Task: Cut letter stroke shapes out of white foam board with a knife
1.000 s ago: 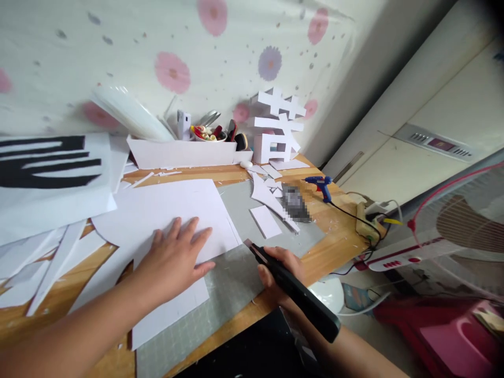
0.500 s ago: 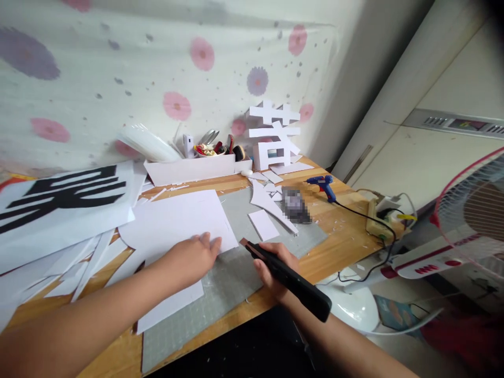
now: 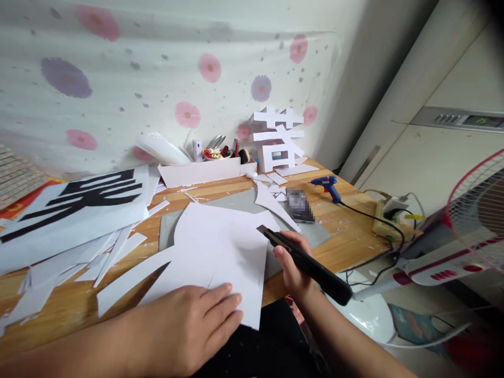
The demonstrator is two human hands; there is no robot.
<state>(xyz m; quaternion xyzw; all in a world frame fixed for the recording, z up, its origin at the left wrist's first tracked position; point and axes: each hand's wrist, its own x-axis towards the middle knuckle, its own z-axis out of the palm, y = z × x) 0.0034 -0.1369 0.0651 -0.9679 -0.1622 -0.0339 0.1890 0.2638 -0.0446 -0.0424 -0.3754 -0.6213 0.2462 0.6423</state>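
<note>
My left hand [image 3: 189, 325] holds the near edge of a large white sheet [image 3: 220, 247], its fingers on top and its thumb hidden. The sheet looks like thin foam board and has a curved cut outline. Its near corner sticks out past the table's front edge. In my right hand [image 3: 293, 262] is a black utility knife [image 3: 311, 265], its blade pointing left, just above the sheet's right part. A grey cutting mat [image 3: 315, 236] lies partly under the sheet.
White offcuts [image 3: 106, 252] and a printed black character [image 3: 86, 199] lie left. Behind stand a white tool box [image 3: 200, 173] and a white built-up character [image 3: 277, 139]. A blue glue gun [image 3: 328, 186], its cord, a power strip [image 3: 384, 220] and a fan [image 3: 476, 210] are right.
The white sheet has turned and slid toward me, with my left hand moving nearer along with it. My right hand has shifted slightly right with the knife. The view has swung a little left.
</note>
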